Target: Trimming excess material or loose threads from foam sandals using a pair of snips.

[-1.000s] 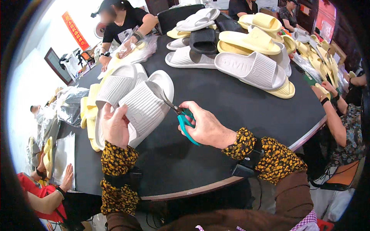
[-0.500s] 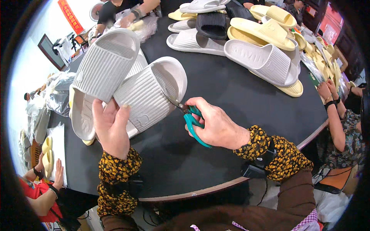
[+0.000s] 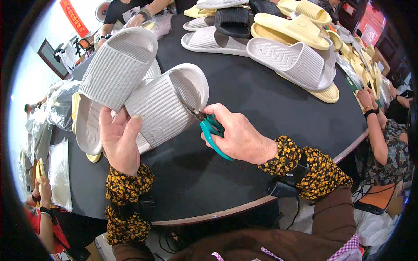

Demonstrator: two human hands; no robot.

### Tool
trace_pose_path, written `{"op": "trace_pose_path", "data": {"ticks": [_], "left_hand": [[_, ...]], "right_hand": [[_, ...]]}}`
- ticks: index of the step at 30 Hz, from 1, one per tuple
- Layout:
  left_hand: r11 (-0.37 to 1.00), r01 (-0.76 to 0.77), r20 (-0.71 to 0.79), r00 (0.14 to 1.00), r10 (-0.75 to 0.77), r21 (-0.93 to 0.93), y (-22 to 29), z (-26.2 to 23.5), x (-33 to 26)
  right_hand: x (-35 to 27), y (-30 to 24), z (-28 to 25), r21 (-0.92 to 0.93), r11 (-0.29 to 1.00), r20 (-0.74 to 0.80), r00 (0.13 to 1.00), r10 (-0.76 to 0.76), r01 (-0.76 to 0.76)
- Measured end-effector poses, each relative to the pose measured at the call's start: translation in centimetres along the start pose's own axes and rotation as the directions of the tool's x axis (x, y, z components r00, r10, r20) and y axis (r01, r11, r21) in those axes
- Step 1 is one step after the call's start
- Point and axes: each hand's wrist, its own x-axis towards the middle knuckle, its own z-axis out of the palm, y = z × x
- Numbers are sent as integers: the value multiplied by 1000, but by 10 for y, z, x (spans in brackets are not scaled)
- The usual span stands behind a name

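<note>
My left hand (image 3: 119,141) is closed on a pair of light grey slide slippers. One slipper (image 3: 115,71) stands tilted at the left, and the other slipper (image 3: 159,111) leans to the right with its strap opening toward my right hand (image 3: 246,137). My right hand grips small trimming scissors (image 3: 212,132) with teal handles. Their dark blades reach the edge of the right slipper's strap; whether they are cutting cannot be made out. Behind the held pair, another grey slipper (image 3: 89,130) lies partly hidden, with a bit of yellow showing beneath it.
Grey, black and yellow slippers (image 3: 291,65) are heaped on the far side of the dark table (image 3: 209,182). Clear plastic bags (image 3: 58,174) lie at the left. Co-workers handle things around the table, one holding a yellow slipper (image 3: 40,170) at the far left.
My view has shifted slightly. The scissor blades now lie a little further along the strap edge. A co-worker at the left has lifted yellow slippers off the plastic.
</note>
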Motion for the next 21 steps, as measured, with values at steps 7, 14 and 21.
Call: {"op": "trace_pose_path", "data": {"ticks": [7,14,21], "left_hand": [[1000,3,23,1000,-3,10,4,2,-2],[999,-44,43,998,42,30,5,3,-2],[994,11,136,990,-25,106,5,5,-2]], "right_hand": [[-1,3,2,-4,1000,9,1000,3,-3],[0,-1,0,93,996,-37,999,12,-8],[4,-15,-11,70,997,-92,995,40,-33]]}}
